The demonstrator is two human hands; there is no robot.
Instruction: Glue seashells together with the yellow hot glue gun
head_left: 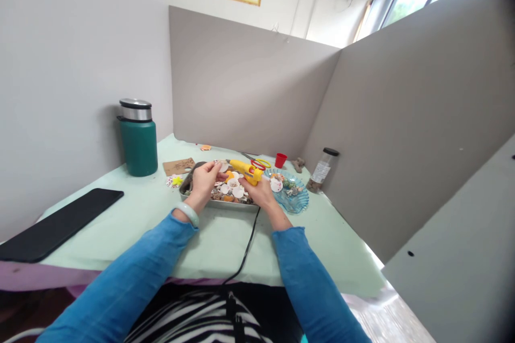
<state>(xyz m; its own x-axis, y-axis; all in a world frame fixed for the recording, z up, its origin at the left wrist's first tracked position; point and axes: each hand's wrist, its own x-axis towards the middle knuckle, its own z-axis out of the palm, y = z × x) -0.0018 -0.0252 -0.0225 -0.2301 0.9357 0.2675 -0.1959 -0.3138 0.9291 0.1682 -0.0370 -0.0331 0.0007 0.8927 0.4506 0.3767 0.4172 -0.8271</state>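
My right hand (260, 193) is wrapped round a yellow hot glue gun (246, 169), its nozzle pointing left. A black cord runs from the gun down over the table's front edge. My left hand (203, 180) pinches a small whitish piece that looks like a shell (223, 166), right at the gun's nozzle. Whether the nozzle touches it, I cannot tell. Both hands are over a metal tray (229, 205) filled with shells (233, 188) and small stones. Right of the tray lies a blue scalloped plate (293, 204) with several shells and a white disc on it.
Scissors (263, 163) and a red cup (280, 159) are behind the tray. A lidded jar (322, 170) stands at right. On the left are a green bottle (139, 144), a black flat pad (64, 222), brown card (177, 166) and a yellow star decoration (176, 181). Grey partitions enclose the table.
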